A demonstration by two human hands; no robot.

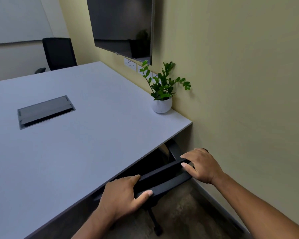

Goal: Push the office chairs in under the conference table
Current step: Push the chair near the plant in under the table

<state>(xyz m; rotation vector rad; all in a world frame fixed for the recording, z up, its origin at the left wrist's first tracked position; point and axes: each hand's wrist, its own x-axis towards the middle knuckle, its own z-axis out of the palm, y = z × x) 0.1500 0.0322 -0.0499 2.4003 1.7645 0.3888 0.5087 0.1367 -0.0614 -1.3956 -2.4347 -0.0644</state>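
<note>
Head cam only here, so 1 view. Count first: 2 chairs in sight, 1 table, 1 plant, 1 screen on the wall, 1 cable hatch set into the tabletop, plus a row of sockets under the screen.

Left hand is wrapped over the top edge of the near chair, fingers on the far side and thumb on the near side, so it's gripping the backrest. Right hand sits further along the same edge, toward the wall, fingers curled over the top and thumb pressed on the near face, also grasping it. Both hands are partly closed around that rim, not clenched into fists.

The chair itself is black, its back close to the table edge just ahead of both hands, seat tucked underneath and mostly hidden. 1 armrest curves up beyond the right hand, and a base leg shows below the left hand on the carpet.

The far chair, also black, sits way beyond the left hand at the table's opposite side. The plant is past the right hand, against the wall.
</note>
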